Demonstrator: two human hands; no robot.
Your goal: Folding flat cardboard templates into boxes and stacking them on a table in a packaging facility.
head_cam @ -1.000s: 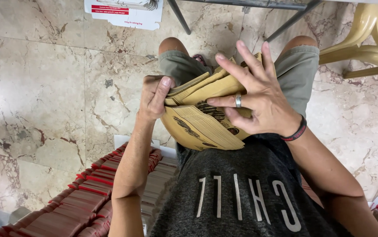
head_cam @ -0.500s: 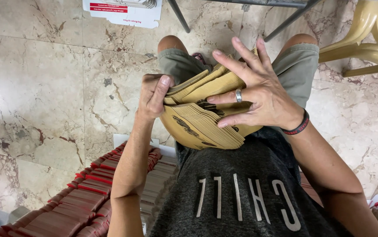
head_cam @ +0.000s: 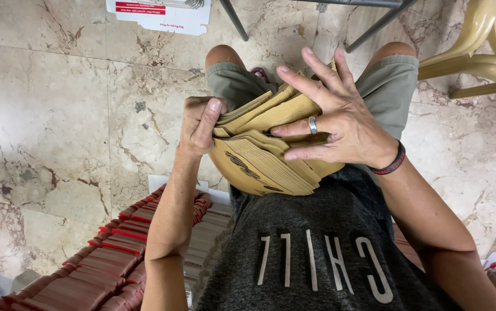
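I hold a thick bent stack of tan paper envelopes (head_cam: 265, 155) over my lap, its sheets fanned and curved. My left hand (head_cam: 199, 124) grips the stack's left edge, thumb pressed on top. My right hand (head_cam: 334, 118), with a ring and a dark wristband, lies across the right side of the stack; its fingers are spread, some tucked between the sheets. I wear olive shorts and a grey printed shirt.
Rows of brown and red packets (head_cam: 104, 259) fill a box at lower left. A beige plastic chair (head_cam: 484, 52) stands at upper right. Metal table legs (head_cam: 374, 26) and a flat white printed carton (head_cam: 161, 14) lie ahead on the marble floor (head_cam: 52, 115).
My right hand has shifted slightly up and right over the stack, fingers working between the sheets. My left hand keeps its grip.
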